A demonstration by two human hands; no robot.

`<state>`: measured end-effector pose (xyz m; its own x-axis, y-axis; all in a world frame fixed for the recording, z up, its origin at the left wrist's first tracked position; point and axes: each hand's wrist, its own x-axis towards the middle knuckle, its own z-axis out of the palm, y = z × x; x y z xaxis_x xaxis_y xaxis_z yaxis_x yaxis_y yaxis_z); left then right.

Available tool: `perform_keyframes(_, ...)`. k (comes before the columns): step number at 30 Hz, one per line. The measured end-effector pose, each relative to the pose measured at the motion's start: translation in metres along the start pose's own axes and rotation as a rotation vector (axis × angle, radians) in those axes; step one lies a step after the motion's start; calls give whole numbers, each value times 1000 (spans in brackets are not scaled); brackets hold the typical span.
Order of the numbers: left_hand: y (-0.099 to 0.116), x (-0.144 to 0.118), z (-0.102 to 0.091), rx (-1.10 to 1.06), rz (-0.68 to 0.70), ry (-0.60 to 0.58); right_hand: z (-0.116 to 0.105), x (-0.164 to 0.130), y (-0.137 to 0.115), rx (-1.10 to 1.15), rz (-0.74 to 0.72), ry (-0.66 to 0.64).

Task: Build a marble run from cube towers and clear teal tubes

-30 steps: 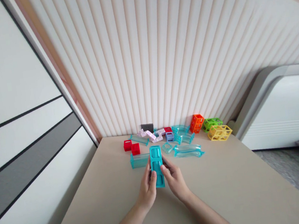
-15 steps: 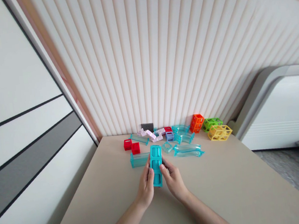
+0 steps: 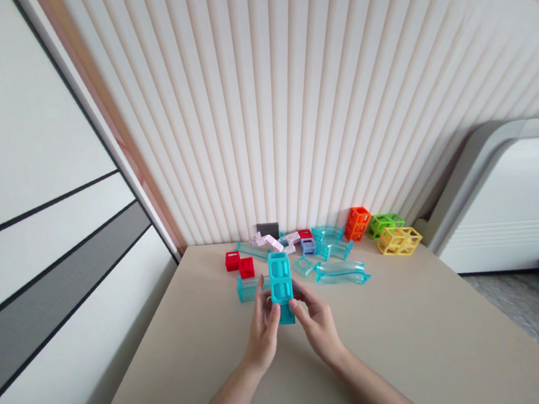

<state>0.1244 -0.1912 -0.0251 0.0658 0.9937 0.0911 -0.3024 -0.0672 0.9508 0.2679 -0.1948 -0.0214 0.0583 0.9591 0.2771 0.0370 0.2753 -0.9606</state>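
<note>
Between both hands, above the table, I hold a turquoise block stack point(image 3: 281, 287), tall and narrow, with window-like openings one above the other. My left hand point(image 3: 265, 333) grips its lower left side, thumb in front and fingers partly hidden behind. On the lower right side my right hand point(image 3: 316, 324) presses its thumb, its other fingers curled behind the stack. Just behind the left fingers lies a clear turquoise track piece point(image 3: 250, 288), partly covered by hand and stack.
Red cube frames point(image 3: 247, 267) lie left of centre. Lilac pieces point(image 3: 274, 243), a blue cube frame point(image 3: 308, 246), a clear ring point(image 3: 303, 265) and clear curved tracks point(image 3: 341, 272) spread along the back. Orange point(image 3: 357, 224), green point(image 3: 385, 224) and yellow block frames point(image 3: 399, 241) stand right.
The turquoise stack has tipped more upright and sits slightly higher, its lean to the right gone. Both hands still hold it. The view has shifted a little.
</note>
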Motion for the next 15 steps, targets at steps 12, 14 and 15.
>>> perform_keyframes(12, 2, 5, 1, -109, -68, -20, 0, 2, 2, -54, 22, 70)
perform_keyframes(14, 2, 5, 0, -145, -79, -46, -1, 1, 2, -98, -15, 84)
perform_keyframes(15, 2, 5, 0, -164, -81, -61, -1, 0, 2, -118, -35, 85)
